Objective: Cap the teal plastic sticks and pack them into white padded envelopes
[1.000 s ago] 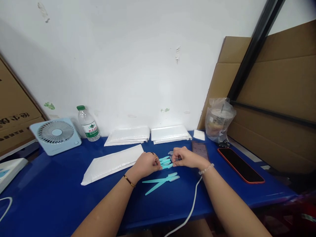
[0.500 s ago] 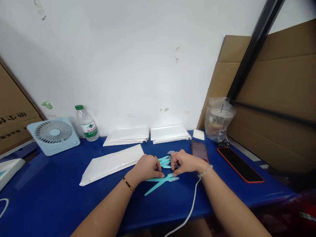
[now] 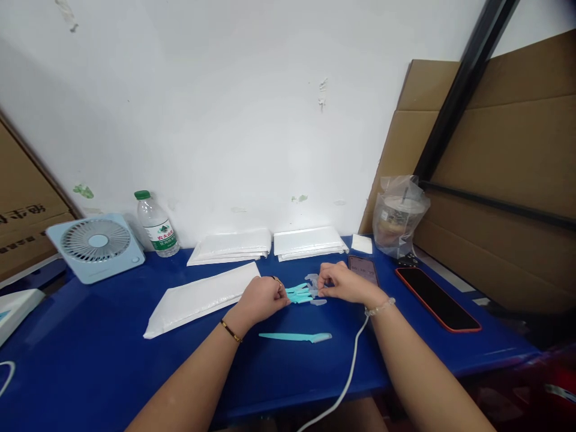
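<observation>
Several turquoise eyebrow razors point(image 3: 299, 293) lie in a small pile between my two hands. My left hand point(image 3: 266, 297) is closed, its thumb and fingers pinched on the handle end of a razor at the pile's left side. Across from it, my right hand point(image 3: 342, 282) is closed in a pinch beside the blade end; what sits in its fingertips is too small to make out. Clear plastic caps point(image 3: 318, 302) lie close to those fingertips. A single eyebrow razor point(image 3: 294, 337) rests apart, nearer me, with its blade end to the right.
A white padded envelope point(image 3: 202, 298) lies left of my hands, with stacked envelopes point(image 3: 310, 241) along the wall. A fan point(image 3: 96, 246) and water bottle point(image 3: 158, 228) stand left. Right are two phones point(image 3: 436, 299) point(image 3: 363, 268), a bagged cup point(image 3: 399, 219) and a white cable point(image 3: 351, 375).
Both hands have moved away from me to the razor pile. Of two crossed razors in front, one now lies alone, turned nearly level, and the other is no longer there.
</observation>
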Demonstrator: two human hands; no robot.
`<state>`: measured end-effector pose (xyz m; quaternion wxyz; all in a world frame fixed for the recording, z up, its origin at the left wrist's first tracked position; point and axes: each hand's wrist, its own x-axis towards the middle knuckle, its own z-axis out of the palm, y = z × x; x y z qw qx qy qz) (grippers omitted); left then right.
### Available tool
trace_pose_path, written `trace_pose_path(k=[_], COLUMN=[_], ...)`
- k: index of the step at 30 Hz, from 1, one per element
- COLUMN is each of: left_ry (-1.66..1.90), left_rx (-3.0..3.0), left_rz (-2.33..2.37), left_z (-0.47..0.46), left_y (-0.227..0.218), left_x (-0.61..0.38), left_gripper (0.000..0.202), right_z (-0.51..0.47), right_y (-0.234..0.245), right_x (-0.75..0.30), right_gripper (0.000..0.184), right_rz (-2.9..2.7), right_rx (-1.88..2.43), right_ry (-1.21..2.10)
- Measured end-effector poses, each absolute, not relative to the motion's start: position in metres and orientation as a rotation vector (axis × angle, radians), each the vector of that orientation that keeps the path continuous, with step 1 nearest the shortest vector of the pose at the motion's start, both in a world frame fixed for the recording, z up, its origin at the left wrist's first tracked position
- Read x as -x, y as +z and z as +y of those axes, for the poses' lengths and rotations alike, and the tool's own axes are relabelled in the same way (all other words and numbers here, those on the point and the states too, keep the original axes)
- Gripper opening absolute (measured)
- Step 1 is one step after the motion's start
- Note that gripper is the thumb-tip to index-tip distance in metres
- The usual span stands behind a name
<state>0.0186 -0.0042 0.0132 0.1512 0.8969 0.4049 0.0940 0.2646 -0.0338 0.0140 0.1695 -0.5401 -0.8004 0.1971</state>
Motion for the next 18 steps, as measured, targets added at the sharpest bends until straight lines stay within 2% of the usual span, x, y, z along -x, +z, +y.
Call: trace_pose_path(k=[3,7,12,16,18], left_ry=[0.304,0.204,0.112,0.303,0.335], left_rx=[-2.547,-2.543,-2.542,-2.336,-2.171], left_rz=[1.225,0.921,0.8,0.957,0.962], left_z=[-0.005,-0.02,-0.031,-0.02,-0.014], left_y=[0.018,0.021,0.016,0.017,0.016], left_x=[-0.016,-0.019,-0.024,-0.019,-0.015], left_gripper=[0.025,0.04,0.018,0.02,0.023], right_z=[-0.029,-0.027,-0.032,-0.039,-0.04], right_y=[0.01,0.009,0.015,0.023,0.024], right_x=[-0.273,-0.277,-0.272,-0.266,-0.264], right_gripper=[0.015,0.02,0.025,0.03,0.034], right_rz=[-2.165,-2.107,-2.101,-2.057,-2.044], right_rx=[1.571,1.515,1.355,1.155,1.083], right_ry=[0.532,0.548,0.723,1.008,1.047])
